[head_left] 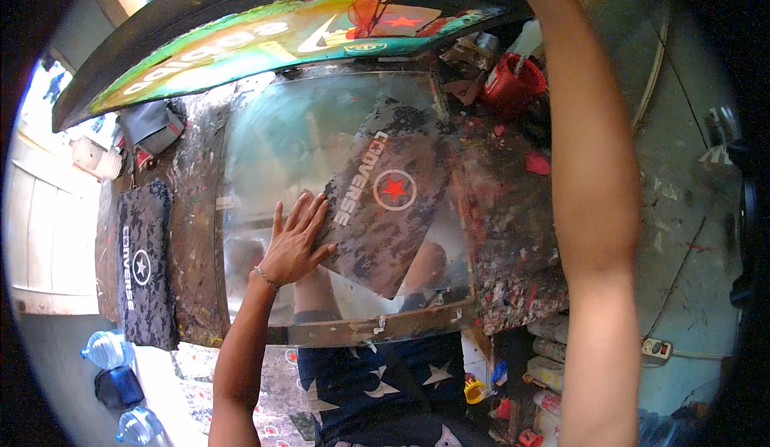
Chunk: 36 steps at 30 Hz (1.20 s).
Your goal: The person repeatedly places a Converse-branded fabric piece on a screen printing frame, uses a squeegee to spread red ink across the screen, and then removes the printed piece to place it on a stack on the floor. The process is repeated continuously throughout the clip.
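Note:
A grey camouflage fabric panel [385, 206] with a red star in a ring lies tilted on a glass plate [281, 126] set in a paint-stained bench. My left hand [295, 242] rests flat on the panel's lower left edge, fingers spread, gripping nothing. My right forearm [597, 166] reaches up past the right side of the bench to the top edge of the picture, where the hand itself is cut off. A hinged printing screen [265, 42], smeared with green, yellow and red ink, stands raised over the far side of the glass.
A second camouflage panel [143, 262] with a white star lies on the bench's left end. A red tub [513, 86] stands at the back right among paint crusts. Water bottles [104, 349] sit on the floor lower left, and a power strip [656, 349] lies at the right.

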Each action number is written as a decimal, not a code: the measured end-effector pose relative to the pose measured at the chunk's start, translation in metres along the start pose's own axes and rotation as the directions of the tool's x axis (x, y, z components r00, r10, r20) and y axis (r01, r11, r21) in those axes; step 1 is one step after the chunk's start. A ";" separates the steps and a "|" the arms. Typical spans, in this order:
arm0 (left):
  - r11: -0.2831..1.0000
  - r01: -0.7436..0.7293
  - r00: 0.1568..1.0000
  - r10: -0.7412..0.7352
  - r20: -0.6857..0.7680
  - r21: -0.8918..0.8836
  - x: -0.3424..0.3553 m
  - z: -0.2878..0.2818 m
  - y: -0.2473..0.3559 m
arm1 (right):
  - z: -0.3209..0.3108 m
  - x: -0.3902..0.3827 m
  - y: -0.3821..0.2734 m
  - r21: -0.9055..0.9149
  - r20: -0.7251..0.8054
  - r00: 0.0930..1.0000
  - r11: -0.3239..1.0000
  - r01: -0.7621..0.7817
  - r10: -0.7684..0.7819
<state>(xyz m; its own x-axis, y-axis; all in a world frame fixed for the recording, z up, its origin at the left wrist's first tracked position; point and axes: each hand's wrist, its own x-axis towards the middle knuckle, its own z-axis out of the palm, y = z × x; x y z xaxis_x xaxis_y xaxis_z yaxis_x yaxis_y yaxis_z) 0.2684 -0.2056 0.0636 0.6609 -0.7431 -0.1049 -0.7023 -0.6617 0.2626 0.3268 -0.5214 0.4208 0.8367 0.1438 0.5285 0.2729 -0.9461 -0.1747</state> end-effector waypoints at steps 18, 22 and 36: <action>0.998 0.054 0.988 -0.047 -0.146 0.042 -0.017 0.008 0.011 | 0.001 0.006 0.009 -0.011 0.008 0.996 0.996 0.090 -0.089; 0.997 0.055 0.989 -0.047 -0.140 0.052 -0.016 0.009 0.010 | 0.008 0.013 0.013 -0.043 -0.013 0.990 0.989 0.139 -0.139; 0.997 0.062 0.986 -0.054 -0.161 0.046 -0.016 0.010 0.011 | 0.009 0.012 0.016 -0.217 0.016 0.962 0.938 0.270 -0.273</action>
<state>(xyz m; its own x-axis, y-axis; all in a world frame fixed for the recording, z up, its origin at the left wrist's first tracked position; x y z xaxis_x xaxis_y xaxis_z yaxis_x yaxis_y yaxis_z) 0.2473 -0.2015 0.0581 0.7316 -0.6808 0.0367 -0.6715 -0.7103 0.2113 0.3459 -0.5318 0.4166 0.7376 0.4013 0.5431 0.3787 -0.9117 0.1595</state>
